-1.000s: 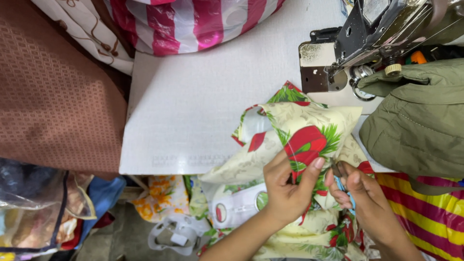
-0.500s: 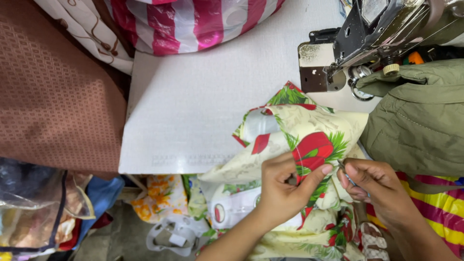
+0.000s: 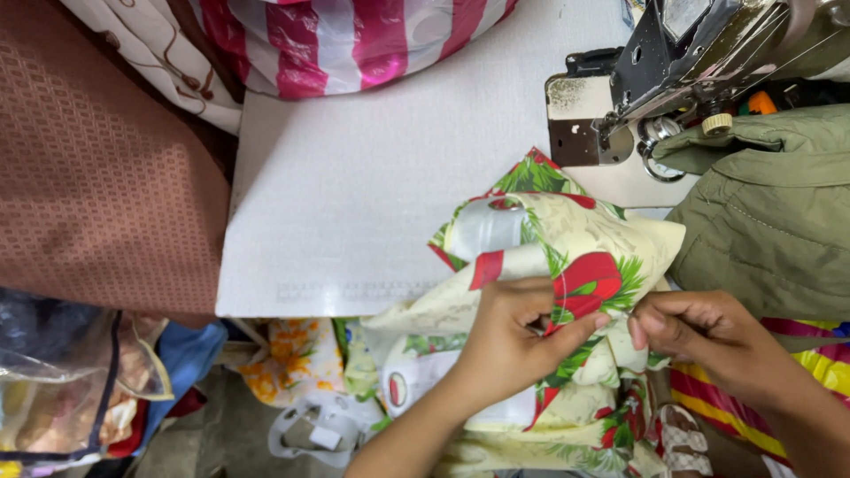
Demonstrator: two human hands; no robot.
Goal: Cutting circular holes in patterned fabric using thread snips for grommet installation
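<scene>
- Head view: the left hand (image 3: 509, 341) pinches a fold of the floral cloth (image 3: 567, 257), its fingers (image 3: 580, 329) closed on a red-and-green patch of the print.
- The right hand (image 3: 708, 341) sits just beside the left, fingertip nearly to fingertip. Its fingers (image 3: 651, 329) are curled shut at the cloth's edge; whether they actually grip the cloth or something small I cannot tell.
- The cloth lies bunched under and ahead of both sets of fingers, partly on the near edge of the white worktop (image 3: 372, 195) and partly hanging off it below the wrists.
- Beyond the left fingers the cloth rises in a cream hump with red and green leaves.
- Beyond the right fingers, an olive garment (image 3: 770, 212) lies folded, touching the cloth's far right side.
- Further out past that garment stands the sewing machine (image 3: 682, 62), its metal head over the worktop's far corner.
- Under the right wrist runs a striped fabric (image 3: 797, 372) in yellow, red and purple.
- Well beyond the left fingers, at the worktop's far edge, sits a pink-and-white striped bundle (image 3: 354, 40).
- Far to the left of the left hand, a brown patterned fabric (image 3: 97, 168) lies beside the worktop.
- Below that, a clear plastic bag (image 3: 62, 389) holds folded pieces.
- Below the left forearm, orange flowered scraps (image 3: 288, 358) lie on the floor.
</scene>
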